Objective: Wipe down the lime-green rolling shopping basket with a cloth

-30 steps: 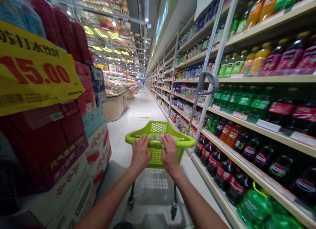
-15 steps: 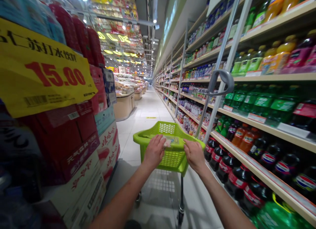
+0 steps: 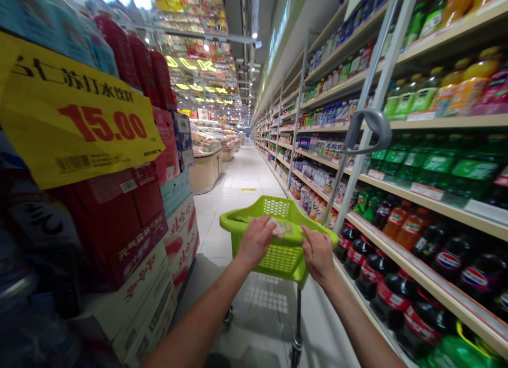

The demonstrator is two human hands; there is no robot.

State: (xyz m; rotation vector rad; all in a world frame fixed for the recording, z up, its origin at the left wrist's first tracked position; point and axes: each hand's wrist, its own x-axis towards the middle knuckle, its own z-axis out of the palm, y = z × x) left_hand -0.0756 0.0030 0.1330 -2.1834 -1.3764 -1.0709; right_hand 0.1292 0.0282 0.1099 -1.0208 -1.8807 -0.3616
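Green plastic mesh-walled cart (image 3: 281, 259) is btwn stacked red/white cardboard boxes (image 3: 135, 238) & long beige shelves (image 3: 436, 123), L hand (image 3: 256, 242) curled round its near rim (image 3: 289, 240), touching small pale crumpled item (image 3: 280, 228), R hand (image 3: 319, 251) gripping same rim farther right, prob. spaced for steady control.

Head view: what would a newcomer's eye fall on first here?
Likely the big yellow sign at upper left, with its red 15.00, over stacked boxes. Next, the lime-green shopping cart below centre, the left hand and right hand on its near rim. Along the right, shelves with rows of bottles.
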